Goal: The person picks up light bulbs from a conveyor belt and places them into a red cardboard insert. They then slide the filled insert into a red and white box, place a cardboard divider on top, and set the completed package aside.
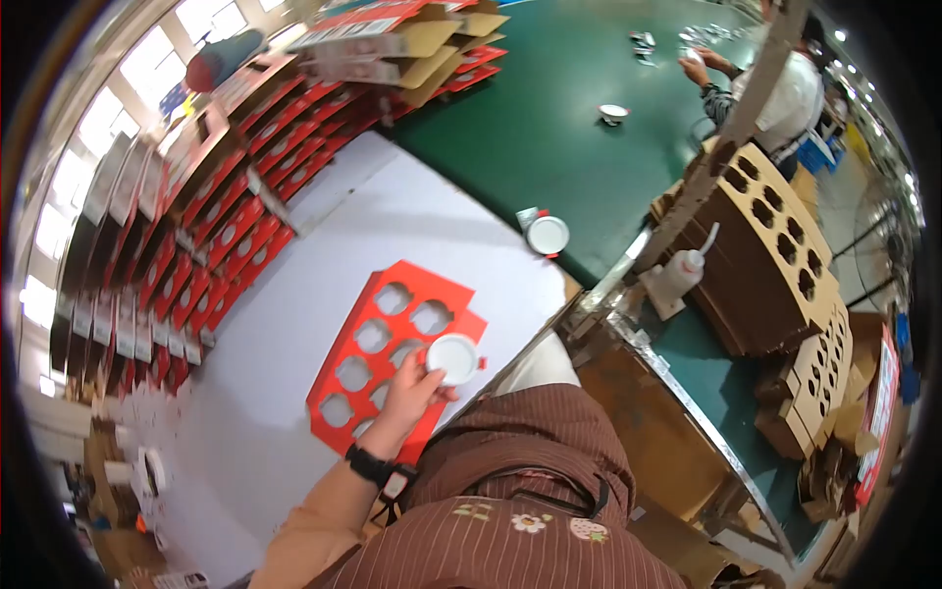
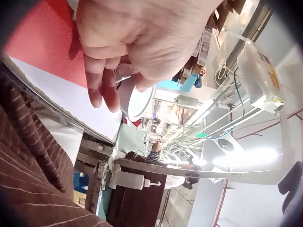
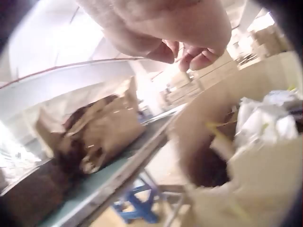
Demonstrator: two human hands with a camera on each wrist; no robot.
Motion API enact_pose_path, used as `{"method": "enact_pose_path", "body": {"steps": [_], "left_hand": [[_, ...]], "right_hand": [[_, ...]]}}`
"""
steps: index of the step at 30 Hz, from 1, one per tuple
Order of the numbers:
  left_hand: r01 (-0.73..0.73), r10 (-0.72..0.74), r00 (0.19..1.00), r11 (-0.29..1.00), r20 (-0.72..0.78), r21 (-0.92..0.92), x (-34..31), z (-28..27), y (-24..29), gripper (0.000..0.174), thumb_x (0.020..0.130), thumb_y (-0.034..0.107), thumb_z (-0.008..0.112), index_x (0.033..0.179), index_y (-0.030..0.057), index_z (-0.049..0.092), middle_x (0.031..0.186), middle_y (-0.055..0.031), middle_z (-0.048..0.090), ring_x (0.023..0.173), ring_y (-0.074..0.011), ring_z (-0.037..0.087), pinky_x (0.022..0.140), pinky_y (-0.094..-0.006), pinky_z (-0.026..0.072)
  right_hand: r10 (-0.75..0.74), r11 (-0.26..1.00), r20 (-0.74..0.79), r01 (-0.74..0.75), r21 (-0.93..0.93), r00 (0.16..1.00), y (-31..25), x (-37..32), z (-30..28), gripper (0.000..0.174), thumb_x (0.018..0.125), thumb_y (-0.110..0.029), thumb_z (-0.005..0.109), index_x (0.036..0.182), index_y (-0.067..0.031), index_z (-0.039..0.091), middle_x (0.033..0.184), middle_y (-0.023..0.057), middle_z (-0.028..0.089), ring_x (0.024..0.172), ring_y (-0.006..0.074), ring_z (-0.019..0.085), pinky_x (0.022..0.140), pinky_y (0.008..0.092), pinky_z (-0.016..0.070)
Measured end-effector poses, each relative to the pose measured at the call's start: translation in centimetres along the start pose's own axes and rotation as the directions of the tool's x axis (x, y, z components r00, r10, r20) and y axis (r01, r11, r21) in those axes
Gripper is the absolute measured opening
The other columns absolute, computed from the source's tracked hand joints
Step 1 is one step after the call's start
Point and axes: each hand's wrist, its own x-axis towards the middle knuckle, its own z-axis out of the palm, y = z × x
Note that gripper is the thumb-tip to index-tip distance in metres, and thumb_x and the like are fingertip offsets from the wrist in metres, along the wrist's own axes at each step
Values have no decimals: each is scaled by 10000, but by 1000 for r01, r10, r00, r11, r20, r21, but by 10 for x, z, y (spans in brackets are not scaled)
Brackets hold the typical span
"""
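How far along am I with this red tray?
Barely started, it seems: the red tray is laid out, but the holes in plain view look unfilled. Your left hand holds a white disc over it. Probably left: filling those holes; another disc lies nearby. I can't tell whether the stacked boxes are finished.

Between the fingers of the left hand, one round white disc; under the hand, one flat red cardboard tray with eight round holes, some partly covered. Beyond the hand, two more white round pieces. Farther right of the hand, one white plastic squeeze bottle and one person.
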Motion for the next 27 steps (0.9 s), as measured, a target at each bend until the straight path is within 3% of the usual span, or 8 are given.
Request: {"method": "enact_pose_path", "body": {"steps": [2,5,10,13,19,21,23,27], "left_hand": [[-14,14,1000,999,1,-29,4,13,7,385,925,37,450,1288,42,322,1067,-124,557,744,-157,613,681,-311,559],[-26,29,998,998,57,-55,12,30,13,375,932,61,465,1281,47,330,1047,-108,554,737,-155,612,670,-305,548],[-32,44,996,987,74,-160,13,52,2,379,926,92,499,1264,29,339,1015,-101,548,676,-145,619,610,-274,541],[-84,92,995,985,43,-151,9,55,-1,400,923,76,506,1283,46,334,984,-101,555,696,-149,631,601,-255,537],[-66,90,993,956,-72,285,5,7,55,696,831,152,668,1389,35,269,1280,-157,477,821,-171,624,750,-325,524],[-232,505,839,668,-202,707,33,-45,50,679,800,231,692,1333,-22,356,1307,-187,456,975,-238,595,895,-395,457],[57,570,749,451,-337,891,62,-90,55,658,803,309,667,1292,-51,413,1314,-208,445,1094,-287,529,978,-425,381],[284,172,909,414,-381,865,94,-108,81,707,772,456,645,1248,-36,466,1202,-205,536,1109,-314,516,937,-393,413]], "right_hand": [[-615,782,187,563,269,766,17,42,105,268,908,-91,505,1116,55,591,1138,152,599,938,224,588,812,285,476],[-643,755,599,265,600,477,-245,-207,93,239,908,-121,547,1096,15,608,1039,75,615,889,141,573,791,259,467],[-708,653,554,-107,750,-438,-373,-446,77,372,868,-84,584,1228,-19,523,1108,95,587,964,178,565,852,294,452],[-577,758,431,-259,598,-694,-388,-533,81,362,894,-107,585,1231,4,509,1059,74,606,879,111,568,750,247,479],[-525,793,426,-242,559,-737,-417,-598,91,306,890,-102,590,1158,35,534,975,71,624,860,114,583,747,247,476],[-514,804,428,-244,543,-743,-428,-617,100,290,886,-98,593,1136,39,538,973,78,627,861,121,591,749,249,476],[-518,802,429,-245,545,-739,-441,-635,104,286,885,-93,592,1132,41,537,960,79,631,861,125,595,746,250,478],[-506,808,437,-232,541,-743,-463,-672,94,257,876,-91,602,1101,27,561,928,63,628,793,98,567,695,233,469]]}}
